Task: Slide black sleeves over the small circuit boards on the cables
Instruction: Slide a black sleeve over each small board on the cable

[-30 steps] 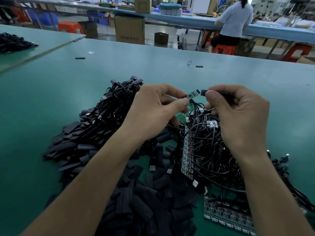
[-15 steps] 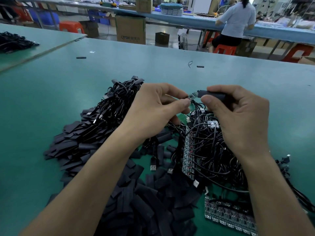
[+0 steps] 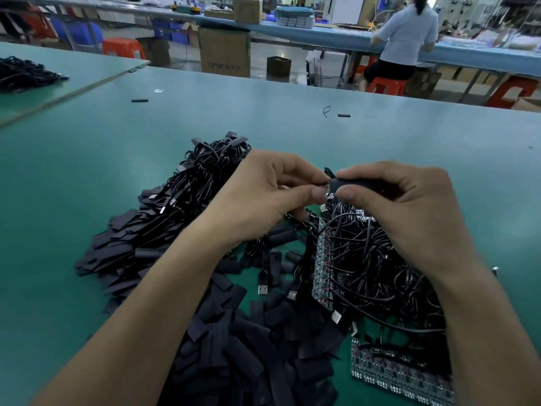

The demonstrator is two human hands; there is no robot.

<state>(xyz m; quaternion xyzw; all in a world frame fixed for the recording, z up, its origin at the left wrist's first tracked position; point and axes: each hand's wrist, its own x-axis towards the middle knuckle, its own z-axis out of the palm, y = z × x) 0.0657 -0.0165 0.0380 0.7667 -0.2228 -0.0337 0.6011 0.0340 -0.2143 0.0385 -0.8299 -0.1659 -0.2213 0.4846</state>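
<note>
My right hand point(image 3: 409, 212) pinches a black sleeve point(image 3: 355, 184) between thumb and forefinger above the cable heap. My left hand point(image 3: 263, 200) pinches the cable end right at the sleeve's left mouth. The small circuit board is hidden inside the sleeve. Under both hands lies a tangle of black cables with bare boards point(image 3: 366, 259). Loose black sleeves point(image 3: 248, 347) are piled in front of me. A heap of sleeved cables point(image 3: 199, 177) lies to the left.
Strips of joined circuit boards point(image 3: 395, 373) lie at the lower right. Stray sleeves point(image 3: 139, 100) point(image 3: 344, 115) lie far out on the green table point(image 3: 87, 171). Another cable heap point(image 3: 20, 73) sits on the neighbouring table. A person point(image 3: 404, 39) sits at a far bench.
The green board was bare between my hands; my right hand has moved the sleeve leftward over it, and the board is now covered. My hands have come together.
</note>
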